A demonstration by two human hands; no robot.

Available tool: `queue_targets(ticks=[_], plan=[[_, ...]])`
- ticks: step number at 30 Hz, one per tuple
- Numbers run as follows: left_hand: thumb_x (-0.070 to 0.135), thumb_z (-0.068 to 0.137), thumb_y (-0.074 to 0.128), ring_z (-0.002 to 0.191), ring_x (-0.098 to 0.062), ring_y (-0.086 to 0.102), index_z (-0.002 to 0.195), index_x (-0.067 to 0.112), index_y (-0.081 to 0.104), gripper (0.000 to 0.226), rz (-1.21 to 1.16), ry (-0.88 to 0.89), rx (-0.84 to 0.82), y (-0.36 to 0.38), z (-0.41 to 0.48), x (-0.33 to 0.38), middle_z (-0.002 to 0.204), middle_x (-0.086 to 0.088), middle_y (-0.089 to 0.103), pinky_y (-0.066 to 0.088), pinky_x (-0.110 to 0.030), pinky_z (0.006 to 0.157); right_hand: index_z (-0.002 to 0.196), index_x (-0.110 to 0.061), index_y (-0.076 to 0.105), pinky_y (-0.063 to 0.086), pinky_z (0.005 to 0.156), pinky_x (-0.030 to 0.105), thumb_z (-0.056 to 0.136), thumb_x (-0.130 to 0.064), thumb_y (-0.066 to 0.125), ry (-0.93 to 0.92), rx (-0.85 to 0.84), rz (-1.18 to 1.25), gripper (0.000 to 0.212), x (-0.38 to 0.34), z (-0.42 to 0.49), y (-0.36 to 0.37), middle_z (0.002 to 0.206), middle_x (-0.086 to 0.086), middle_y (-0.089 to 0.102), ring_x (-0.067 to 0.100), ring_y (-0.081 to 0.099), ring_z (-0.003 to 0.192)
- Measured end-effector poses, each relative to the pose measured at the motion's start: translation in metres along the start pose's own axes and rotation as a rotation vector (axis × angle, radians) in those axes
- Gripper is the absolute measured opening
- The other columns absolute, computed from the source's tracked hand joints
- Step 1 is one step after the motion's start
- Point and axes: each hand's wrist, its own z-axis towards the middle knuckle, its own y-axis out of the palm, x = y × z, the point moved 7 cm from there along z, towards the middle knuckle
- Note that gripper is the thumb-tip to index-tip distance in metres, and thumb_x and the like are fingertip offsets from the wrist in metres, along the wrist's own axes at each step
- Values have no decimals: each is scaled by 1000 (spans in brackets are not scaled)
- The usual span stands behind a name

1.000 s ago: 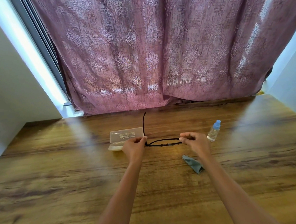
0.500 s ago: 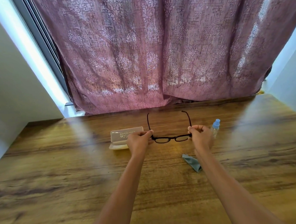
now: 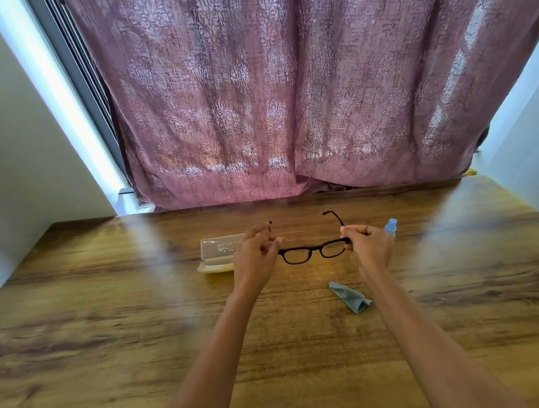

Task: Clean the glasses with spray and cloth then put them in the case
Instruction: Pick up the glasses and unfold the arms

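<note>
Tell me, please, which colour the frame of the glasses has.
Black. The glasses show clearly in the head view, the only view here.

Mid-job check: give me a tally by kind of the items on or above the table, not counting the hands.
glasses: 1, held up between left hand and right hand
case: 1
spray bottle: 1
cloth: 1
Total: 4

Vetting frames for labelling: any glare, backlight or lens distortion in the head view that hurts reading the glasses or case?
Head view: backlit through the curtain, pale glare streaks on the table, wide-angle bowing at the walls; glasses crisp against the wood; case print too small to read; spray bottle mostly hidden behind the right hand.
</note>
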Motion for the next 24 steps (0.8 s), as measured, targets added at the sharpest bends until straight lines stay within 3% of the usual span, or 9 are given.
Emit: queue_targets(ticks=[2,6,10,13,16,19,22,24], plan=[[30,90,55,80,-8,61,85,20,73,21,-49,96,-21,1,-1,3,110,8,65,48,-33,81,81,-10,70,48,51,18,75,-14,74,5,-11,14,8,-1,2,0,72,1,69,7,59,52],[30,95,42,70,-8,51,82,18,61,27,-29,281,-141,9,-3,14,85,7,54,36,-23,65,80,-8,70,51,57,21,75,-12,74,61,-45,72,8,0,9,0,73,1,68,8,58,54],[39,94,32,73,-10,44,79,20,45,28,-3,432,-208,20,-4,31,83,6,44,35,-21,65,76,-7,70,46,43,10,75,-10,73,112,-73,148,5,-3,22,-2,68,1,66,7,54,51],[45,94,34,75,-7,41,83,21,48,30,37,485,-248,34,-3,36,87,6,42,32,-13,66,73,-5,69,49,51,14,76,-9,73,126,-83,193,7,-3,33,-5,66,1,65,9,54,52],[41,95,38,75,-10,41,82,14,53,33,42,489,-192,42,2,39,86,2,40,35,-19,67,66,-7,65,48,61,23,79,-12,71,149,-53,207,15,0,43,-10,63,5,62,13,55,54],[32,94,42,71,-17,43,79,9,54,30,-16,436,-59,42,12,43,83,-4,40,38,-27,66,77,-4,68,52,66,27,84,-10,65,102,17,210,9,0,52,-21,67,6,65,12,58,57],[24,95,44,68,-25,51,85,3,58,27,-98,314,21,46,24,40,85,-9,44,47,-36,62,92,-9,70,49,74,24,84,-8,61,-105,154,-53,12,-7,58,-43,87,2,67,11,59,76],[21,97,44,61,-31,57,88,2,59,25,-168,229,14,55,30,38,88,-10,46,54,-39,52,98,-10,66,44,78,24,83,-5,60,-177,190,-99,17,-3,61,-54,99,5,65,16,58,87]])
